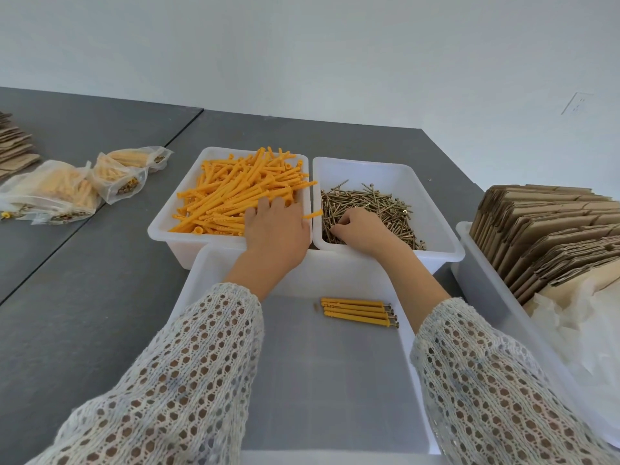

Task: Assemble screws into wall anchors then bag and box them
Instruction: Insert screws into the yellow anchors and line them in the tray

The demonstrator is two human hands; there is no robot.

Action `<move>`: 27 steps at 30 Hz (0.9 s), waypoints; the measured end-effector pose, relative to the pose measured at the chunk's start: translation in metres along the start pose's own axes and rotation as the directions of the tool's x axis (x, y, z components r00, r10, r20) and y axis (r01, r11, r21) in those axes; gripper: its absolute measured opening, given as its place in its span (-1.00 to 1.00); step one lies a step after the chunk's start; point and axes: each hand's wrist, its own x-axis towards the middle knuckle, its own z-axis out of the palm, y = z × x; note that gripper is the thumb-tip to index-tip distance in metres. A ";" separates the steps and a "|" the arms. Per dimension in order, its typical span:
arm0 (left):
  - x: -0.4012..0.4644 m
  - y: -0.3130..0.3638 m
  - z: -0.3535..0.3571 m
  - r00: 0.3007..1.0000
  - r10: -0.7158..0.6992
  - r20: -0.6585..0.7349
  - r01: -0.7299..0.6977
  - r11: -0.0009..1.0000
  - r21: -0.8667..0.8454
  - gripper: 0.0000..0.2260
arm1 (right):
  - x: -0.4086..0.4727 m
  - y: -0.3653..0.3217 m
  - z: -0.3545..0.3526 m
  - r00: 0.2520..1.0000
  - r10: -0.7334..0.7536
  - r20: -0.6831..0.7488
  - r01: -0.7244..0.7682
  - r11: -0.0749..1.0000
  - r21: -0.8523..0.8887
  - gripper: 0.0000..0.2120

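While left hand fingers rest loose on long orange anchors, right hand fingers pinch brass screws

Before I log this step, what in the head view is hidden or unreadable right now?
- Left hand fingertips: buried in the orange plastic wall anchors; grip unconfirmed.
- Right hand fingertips: curled into the brass screws; pick unconfirmed.
- Flat brown cardboard boxes: cut off by the right edge.
- Clear filled bags: contents blurred.
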 end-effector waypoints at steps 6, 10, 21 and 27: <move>0.001 0.001 0.000 0.999 -0.017 -0.047 0.016 1.000 -0.018 -0.75 | -0.001 0.005 0.000 0.997 0.021 -0.077 -0.015 0.996 0.083 -0.76; -0.001 0.003 0.002 0.979 0.022 -0.203 -0.023 1.000 -0.003 -0.73 | 0.002 0.008 -0.001 0.968 0.006 -0.251 0.040 0.983 0.178 -0.84; -0.001 0.007 0.004 0.976 0.022 -0.215 -0.023 1.000 0.000 -0.76 | -0.001 0.004 -0.006 0.807 0.113 -0.580 0.181 0.887 0.424 -0.87; -0.001 0.008 0.002 0.978 0.064 -0.197 -0.062 0.998 0.016 -0.74 | -0.005 -0.003 -0.006 0.776 0.150 -0.613 0.251 0.818 0.518 -0.88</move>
